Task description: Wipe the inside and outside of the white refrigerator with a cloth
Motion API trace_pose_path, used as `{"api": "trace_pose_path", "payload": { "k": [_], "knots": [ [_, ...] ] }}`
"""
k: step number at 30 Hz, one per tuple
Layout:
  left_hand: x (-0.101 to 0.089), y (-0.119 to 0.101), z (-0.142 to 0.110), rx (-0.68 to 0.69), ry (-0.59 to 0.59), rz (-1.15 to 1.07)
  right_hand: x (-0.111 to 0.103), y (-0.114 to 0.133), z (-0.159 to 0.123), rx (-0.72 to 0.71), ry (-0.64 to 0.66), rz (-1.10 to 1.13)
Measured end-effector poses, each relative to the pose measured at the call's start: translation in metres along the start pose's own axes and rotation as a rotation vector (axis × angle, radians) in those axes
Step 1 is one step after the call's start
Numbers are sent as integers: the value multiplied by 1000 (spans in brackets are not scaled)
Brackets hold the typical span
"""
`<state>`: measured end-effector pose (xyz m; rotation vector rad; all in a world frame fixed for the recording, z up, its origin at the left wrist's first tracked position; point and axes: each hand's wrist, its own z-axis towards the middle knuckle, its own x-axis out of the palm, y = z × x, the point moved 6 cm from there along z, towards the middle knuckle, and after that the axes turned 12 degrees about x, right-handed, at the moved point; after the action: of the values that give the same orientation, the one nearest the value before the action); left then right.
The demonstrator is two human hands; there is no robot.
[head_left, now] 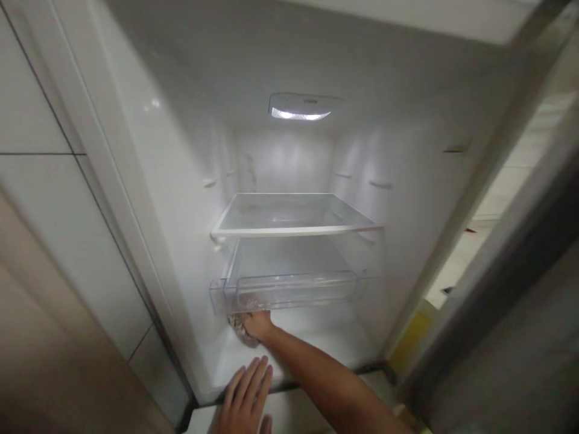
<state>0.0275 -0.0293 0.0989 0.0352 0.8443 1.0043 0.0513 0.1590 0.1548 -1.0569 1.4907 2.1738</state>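
Note:
My right hand (259,324) reaches into the bottom of an open fridge, under a clear plastic drawer front (294,290). It is closed on a crumpled, greyish patterned cloth (244,334), pressed near the lower left side wall. Part of the hand and cloth shows blurred through the clear plastic. My left hand (248,389) lies at the front lower edge of the fridge, fingers stretched out and holding nothing. The white fridge floor (312,337) extends to the right of the cloth.
Above the drawer front sits a glass shelf with a white rim (298,231). A lit lamp (301,113) is at the top. The fridge door (493,313) stands open on the right; a tiled wall (58,241) is at the left.

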Motion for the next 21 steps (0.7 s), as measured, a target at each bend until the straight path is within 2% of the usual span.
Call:
{"api": "trace_pose_path", "payload": {
  "k": [3, 5, 7, 10, 12, 13, 15, 17, 19, 21],
  "knots": [
    [-19, 0, 8, 141, 72, 29, -22, -2, -41, -97, 203, -63],
    [-25, -2, 10, 211, 71, 23, -43, -14, -64, -92, 278, -154],
    [-26, -1, 10, 206, 47, 7, -77, -39, -77, 76, 202, -249],
    [-20, 2, 6, 153, 6, -15, -134, -84, -91, 430, -27, -343],
    [-13, 3, 2, 135, 6, -35, -158, -100, -100, 598, -158, -386],
    [-10, 3, 0, 125, 9, -40, -162, -101, -104, 644, -199, -405],
    [-4, 4, -4, 104, 23, -45, -153, -92, -109, 637, -213, -429],
    [-1, 4, -8, 90, 18, -44, -129, -73, -112, 521, -141, -437],
    [0, 4, -9, 79, 2, -42, -106, -58, -117, 347, -20, -449],
    [0, 4, -8, 70, -16, -41, -100, -58, -124, 244, 83, -466]
  ]
}}
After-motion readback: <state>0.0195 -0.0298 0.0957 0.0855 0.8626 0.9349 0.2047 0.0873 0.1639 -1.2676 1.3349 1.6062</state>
